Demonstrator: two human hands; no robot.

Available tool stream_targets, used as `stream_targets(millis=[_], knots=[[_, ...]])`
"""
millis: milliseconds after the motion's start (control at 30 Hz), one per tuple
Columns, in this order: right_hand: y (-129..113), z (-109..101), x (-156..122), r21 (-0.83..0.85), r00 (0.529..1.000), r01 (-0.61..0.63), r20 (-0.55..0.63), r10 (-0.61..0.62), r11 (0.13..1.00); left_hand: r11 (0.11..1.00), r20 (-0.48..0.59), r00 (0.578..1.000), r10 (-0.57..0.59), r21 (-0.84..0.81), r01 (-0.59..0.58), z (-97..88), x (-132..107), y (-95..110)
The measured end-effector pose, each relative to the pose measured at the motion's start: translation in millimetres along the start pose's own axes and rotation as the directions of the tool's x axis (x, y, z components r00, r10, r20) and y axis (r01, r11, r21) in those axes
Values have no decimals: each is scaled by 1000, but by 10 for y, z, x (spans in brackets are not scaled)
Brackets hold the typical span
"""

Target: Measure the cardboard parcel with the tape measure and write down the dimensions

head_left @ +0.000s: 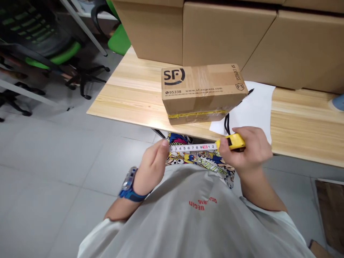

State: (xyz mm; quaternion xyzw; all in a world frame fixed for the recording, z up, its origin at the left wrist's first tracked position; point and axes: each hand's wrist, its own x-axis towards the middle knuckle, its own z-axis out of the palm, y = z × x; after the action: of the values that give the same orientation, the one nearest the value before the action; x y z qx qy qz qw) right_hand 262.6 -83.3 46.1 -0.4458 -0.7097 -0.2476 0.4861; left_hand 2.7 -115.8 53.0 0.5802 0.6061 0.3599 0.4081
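My right hand (pixel 249 148) is closed around the yellow case of a tape measure (pixel 237 141). Between thumb and fingers, my left hand (pixel 153 163) pinches the free end of its white blade. The drawn-out blade runs level between the hands in front of my body, its printed numbers showing from about 3 to past the red 10. Just beyond, near the table's front edge, sits a taped cardboard box (pixel 200 84) with SF lettering on top and a yellow line along its near side. The blade is apart from this box.
A wooden table (pixel 129 89) spans the view, with large cardboard cartons (pixel 225 34) along its back. Under the box's right side lies a white paper sheet (pixel 255 107), with a black pen (pixel 251 91) and black cord (pixel 227 123). Office chairs (pixel 53 53) stand at the left.
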Motion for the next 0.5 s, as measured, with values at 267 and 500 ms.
stream_targets(millis=[267,500], knots=[[-274,31,-113,103,996,-43,80,35,994,990,294,950,105,-117,-73,573,80,121],[-182,54,-33,263,992,-50,127,17,963,978,316,927,204,-112,-177,488,287,201]])
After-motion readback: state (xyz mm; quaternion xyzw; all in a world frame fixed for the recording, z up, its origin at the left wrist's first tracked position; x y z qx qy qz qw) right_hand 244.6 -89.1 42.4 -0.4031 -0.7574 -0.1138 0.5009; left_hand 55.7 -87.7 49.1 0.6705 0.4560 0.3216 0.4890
